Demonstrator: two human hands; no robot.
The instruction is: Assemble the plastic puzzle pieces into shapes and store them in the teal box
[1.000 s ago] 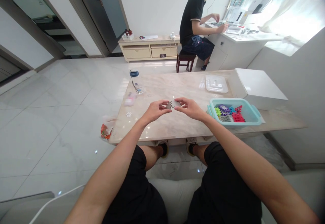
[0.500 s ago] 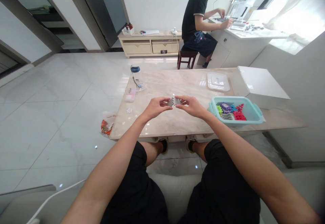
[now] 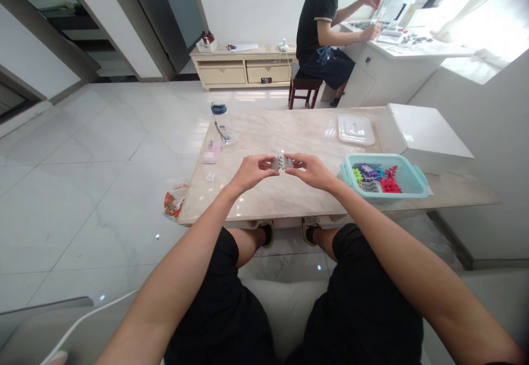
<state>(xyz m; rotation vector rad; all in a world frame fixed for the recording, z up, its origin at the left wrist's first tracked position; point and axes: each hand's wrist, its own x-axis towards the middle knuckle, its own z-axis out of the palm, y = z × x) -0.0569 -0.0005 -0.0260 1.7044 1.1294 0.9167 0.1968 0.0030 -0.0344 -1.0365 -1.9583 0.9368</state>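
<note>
Above the middle of the table, my left hand (image 3: 253, 171) pinches a grey toothed plastic piece (image 3: 275, 162) between thumb and fingers. My right hand (image 3: 309, 170) grips a second grey toothed piece (image 3: 288, 162) the same way. The toothed edges face each other and come very close; whether they interlock is too small to tell. To the right, a light turquoise basket (image 3: 414, 189) holds purple, blue, green, red and grey plastic pieces (image 3: 390, 184).
On the marble-patterned table (image 3: 264, 202) are a clear bottle (image 3: 222, 123), a pink item (image 3: 210, 156), a small white piece (image 3: 210, 177), a clear plastic lid (image 3: 356, 129) and a white box (image 3: 433, 130). A person (image 3: 320, 17) sits at a desk beyond.
My hands stay almost in place, with the two grey pieces turned slightly between them. The person at the far desk has raised one hand.
</note>
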